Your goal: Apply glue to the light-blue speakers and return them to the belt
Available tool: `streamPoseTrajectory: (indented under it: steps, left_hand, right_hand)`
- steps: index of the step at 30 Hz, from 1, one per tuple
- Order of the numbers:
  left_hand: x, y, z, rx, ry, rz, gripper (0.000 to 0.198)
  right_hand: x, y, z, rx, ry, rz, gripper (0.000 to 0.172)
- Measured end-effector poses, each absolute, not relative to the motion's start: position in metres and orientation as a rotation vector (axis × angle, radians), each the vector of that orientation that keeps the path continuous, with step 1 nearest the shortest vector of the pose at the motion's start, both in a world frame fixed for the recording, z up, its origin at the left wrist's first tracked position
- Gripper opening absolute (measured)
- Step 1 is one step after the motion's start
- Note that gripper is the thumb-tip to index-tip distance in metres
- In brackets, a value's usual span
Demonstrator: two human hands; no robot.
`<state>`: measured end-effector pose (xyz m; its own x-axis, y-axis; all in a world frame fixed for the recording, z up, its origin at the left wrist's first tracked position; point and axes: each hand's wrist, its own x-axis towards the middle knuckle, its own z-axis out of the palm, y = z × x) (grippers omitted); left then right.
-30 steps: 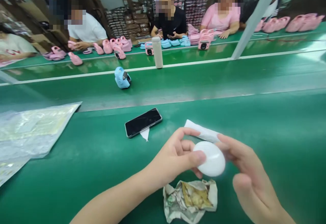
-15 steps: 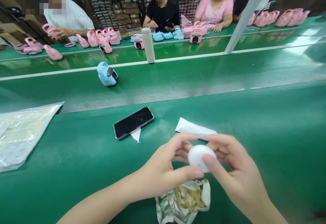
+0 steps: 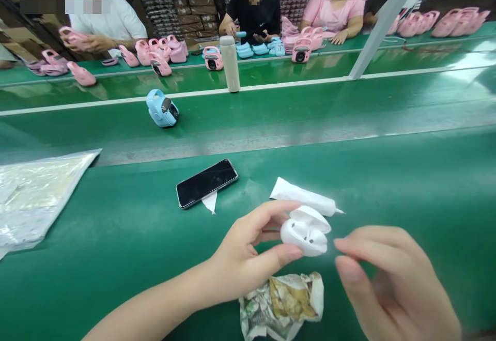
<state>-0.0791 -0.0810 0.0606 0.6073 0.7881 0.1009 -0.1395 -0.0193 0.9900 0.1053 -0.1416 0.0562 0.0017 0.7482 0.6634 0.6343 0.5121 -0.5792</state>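
Note:
My left hand (image 3: 248, 250) grips a small white oval case (image 3: 305, 231) between thumb and fingers; its lid stands slightly ajar. My right hand (image 3: 391, 284) hovers just right of the case with fingers loosely curled and apart, holding nothing. A white tube (image 3: 304, 198) with a pointed tip lies on the green table (image 3: 135, 237) right behind the case. A crumpled printed wrapper (image 3: 282, 302) lies below my hands.
A black phone (image 3: 206, 183) lies face up left of the tube. Clear plastic bags (image 3: 36, 191) sit at the left edge. A blue toy camera (image 3: 161, 109) rests on the conveyor, with a white bottle (image 3: 230, 63) behind. Several people sit opposite among pink casings (image 3: 160, 57).
The case's lid has come ajar. My right hand has let go of the case and drawn back to the right and toward me. The view shifted slightly.

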Motion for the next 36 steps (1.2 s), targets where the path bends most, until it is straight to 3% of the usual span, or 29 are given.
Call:
streamPoseTrajectory:
  steps: [6, 10, 18, 24, 28, 36]
  left_hand:
    - [-0.082, -0.082, 0.060, 1.634, 0.593, 0.903, 0.053]
    - [-0.088, -0.079, 0.062, 1.828, 0.571, 0.876, 0.058]
    - [-0.089, -0.073, 0.075, 1.968, 0.470, 0.757, 0.048]
    - [-0.093, -0.071, 0.071, 2.003, 0.517, 0.692, 0.056]
    - [-0.094, -0.070, 0.073, 2.005, 0.553, 0.585, 0.055]
    - [-0.085, -0.073, 0.074, 1.485, 0.661, 0.443, 0.036]
  right_hand:
    - [0.105, -0.141, 0.062, -1.356, -1.884, 0.226, 0.019]
    - [0.110, -0.140, 0.072, -1.270, -1.927, 0.411, 0.014]
    - [0.129, -0.145, 0.075, -1.205, -1.988, 0.709, 0.014]
    - [0.134, -0.143, 0.068, -1.167, -2.273, 0.309, 0.024]
    - [0.137, -0.141, 0.067, -1.097, -2.378, 0.035, 0.021]
    - [0.133, -0.144, 0.063, -1.292, -2.088, 0.153, 0.026]
